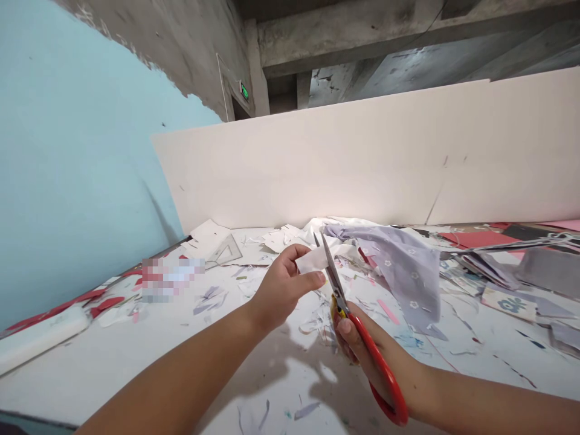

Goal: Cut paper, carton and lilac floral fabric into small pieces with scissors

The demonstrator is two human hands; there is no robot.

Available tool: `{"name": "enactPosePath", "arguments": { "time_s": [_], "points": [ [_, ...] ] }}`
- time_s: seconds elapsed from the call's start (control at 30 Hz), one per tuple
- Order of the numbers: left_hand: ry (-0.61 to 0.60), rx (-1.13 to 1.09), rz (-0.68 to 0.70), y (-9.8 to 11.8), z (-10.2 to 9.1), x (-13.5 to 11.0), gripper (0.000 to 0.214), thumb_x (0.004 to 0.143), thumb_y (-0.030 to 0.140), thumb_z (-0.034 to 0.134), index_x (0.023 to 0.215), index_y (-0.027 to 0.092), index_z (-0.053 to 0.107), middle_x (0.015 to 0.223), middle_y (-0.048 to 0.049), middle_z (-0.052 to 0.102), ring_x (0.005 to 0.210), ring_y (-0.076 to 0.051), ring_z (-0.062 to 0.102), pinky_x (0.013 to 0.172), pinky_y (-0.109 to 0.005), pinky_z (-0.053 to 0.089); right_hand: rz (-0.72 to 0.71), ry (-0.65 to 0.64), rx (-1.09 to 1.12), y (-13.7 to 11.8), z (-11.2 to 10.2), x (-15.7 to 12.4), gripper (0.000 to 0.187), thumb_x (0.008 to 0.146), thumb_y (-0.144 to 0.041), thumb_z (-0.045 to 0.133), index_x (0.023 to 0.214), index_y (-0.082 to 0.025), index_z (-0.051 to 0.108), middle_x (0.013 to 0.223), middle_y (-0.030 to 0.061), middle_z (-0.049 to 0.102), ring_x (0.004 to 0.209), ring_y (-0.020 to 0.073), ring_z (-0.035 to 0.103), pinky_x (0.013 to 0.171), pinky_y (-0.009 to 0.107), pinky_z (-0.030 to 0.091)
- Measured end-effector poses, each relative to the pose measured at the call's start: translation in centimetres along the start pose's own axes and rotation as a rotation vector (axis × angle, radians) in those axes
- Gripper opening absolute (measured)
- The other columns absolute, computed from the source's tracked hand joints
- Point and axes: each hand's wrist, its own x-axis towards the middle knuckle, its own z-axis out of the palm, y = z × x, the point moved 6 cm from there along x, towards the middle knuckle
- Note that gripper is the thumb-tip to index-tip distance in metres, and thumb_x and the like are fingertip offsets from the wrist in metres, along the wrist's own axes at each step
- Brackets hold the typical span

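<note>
Cutting is being done on a white paper scrap (312,260), pinched narrowly in the fingers of the left hand (283,290), while red scissors (372,349) are clasped in the closed fingers of the right hand (351,338).

Left hand (283,287) up, pinching small white scrap (313,260) between thumb (312,281) and fingers (290,254), scrap held in mid-air. Right hand (362,344) wrapped round red-handled scissors (357,338), red loop hanging low by wrist. Steel blades (333,272) pointing up, slightly apart, scrap's edge seemingly between them, tips just past it.
</note>
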Motion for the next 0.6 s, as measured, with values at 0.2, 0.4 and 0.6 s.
{"name": "enactPosePath", "arguments": {
  "time_s": [0.2,0.4,0.6],
  "points": [
    [0.043,0.126,0.009,-0.1,0.2,-0.2,0.013,0.073,0.026,0.06,0.072,0.018,0.051,0.059,0.0052,0.049,0.056,-0.006,0.043,0.055,-0.018,0.035,-0.002,0.0,-0.01,-0.2,0.1,0.2,0.035,0.088,-0.055,0.027,0.076,-0.023,0.033,0.065,-0.0032,0.037,0.06,0.0128,0.034,0.058,0.028,0.034],
    [0.105,0.331,0.029,0.3,0.2,-0.2,0.02,0.077,0.032,0.052,0.064,0.018,0.048,0.057,0.004,0.047,0.059,-0.008,0.043,0.057,-0.02,0.035,-0.021,0.009,-0.02,-0.5,0.1,0.2,0.036,0.087,-0.057,0.028,0.076,-0.022,0.033,0.063,-0.0031,0.039,0.058,0.0129,0.036,0.057,0.029,0.035],
    [0.157,0.447,0.059,1.4,0.1,0.1,0.024,0.075,0.028,0.049,0.054,0.018,0.04,0.052,0.0044,0.039,0.055,-0.009,0.037,0.052,-0.021,0.032,-0.03,0.029,-0.004,-0.9,0.0,0.2,0.037,0.086,-0.056,0.034,0.075,-0.022,0.037,0.062,-0.0028,0.041,0.056,0.0127,0.037,0.053,0.028,0.035]
  ]
}}
